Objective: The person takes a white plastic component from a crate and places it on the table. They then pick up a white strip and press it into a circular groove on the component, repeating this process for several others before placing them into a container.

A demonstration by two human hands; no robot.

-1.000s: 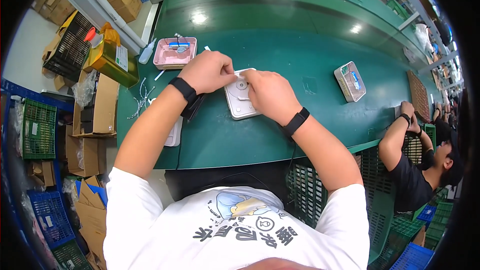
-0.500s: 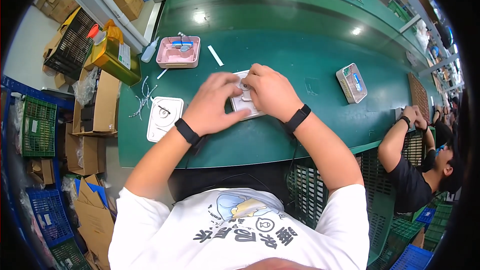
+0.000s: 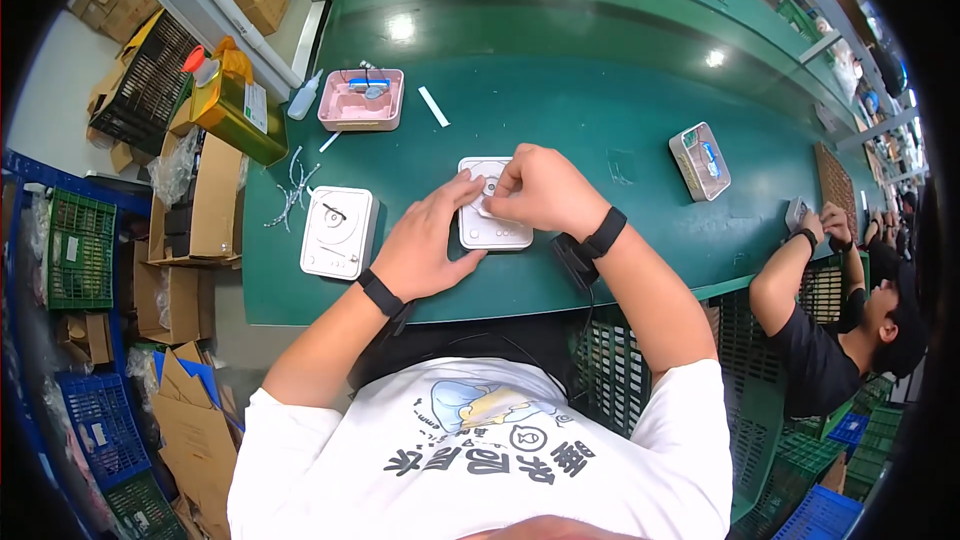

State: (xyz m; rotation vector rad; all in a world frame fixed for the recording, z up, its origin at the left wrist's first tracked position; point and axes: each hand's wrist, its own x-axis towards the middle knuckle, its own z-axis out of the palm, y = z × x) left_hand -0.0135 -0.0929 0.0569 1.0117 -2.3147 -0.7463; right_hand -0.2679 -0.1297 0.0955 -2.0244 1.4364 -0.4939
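A small white box shaped like a record player [image 3: 500, 236] lies on the green bench in front of me, a round dial on its top. My left hand [image 3: 425, 238] rests along its left side, fingers stretched over the top edge and thumb apart near the front edge. Above the round dial, my right hand [image 3: 545, 192] is closed in a pinch; what its fingertips hold is too hidden to name. To the left sits a similar white box [image 3: 338, 230] with a small dark arm on its disc.
Behind are a pink open case [image 3: 362, 120], a white strip [image 3: 434, 106] and a clear bottle [image 3: 304, 97]. Tangled wires [image 3: 293, 190] lie at left, near a yellow can [image 3: 240, 115]. Another open case [image 3: 700, 162] stands at right; a co-worker [image 3: 815, 330] works beyond.
My left hand has shifted down and left, showing more of the white box. My right hand has moved slightly down, its fingers pinched over the dial.
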